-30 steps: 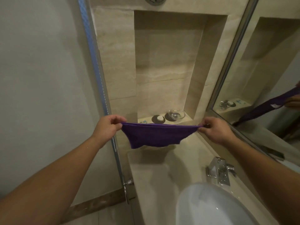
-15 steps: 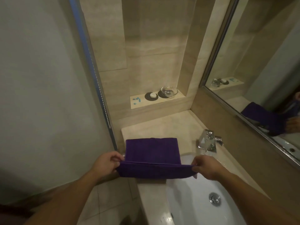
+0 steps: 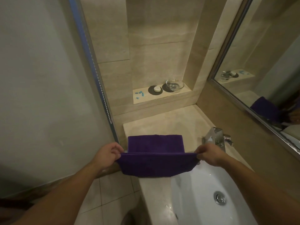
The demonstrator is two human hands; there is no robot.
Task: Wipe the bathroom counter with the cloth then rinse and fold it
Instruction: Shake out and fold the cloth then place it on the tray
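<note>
A purple cloth (image 3: 155,148) lies partly on the beige stone counter (image 3: 162,127), its far half flat on the stone and its near half hanging from a taut fold line. My left hand (image 3: 107,154) pinches the left end of that fold. At the right end, my right hand (image 3: 209,154) pinches the cloth above the edge of the white sink (image 3: 194,192).
A chrome tap (image 3: 217,140) stands right of the cloth by the mirror (image 3: 267,62). The wall niche holds a glass bowl (image 3: 175,85), a small white soap (image 3: 157,89) on a dark coaster and blue bits (image 3: 139,94). A glass panel (image 3: 48,78) is at left.
The cloth came down from mid-air in front of the niche onto the counter. Both hands lowered with it, and the near half now hangs lower from the fold.
</note>
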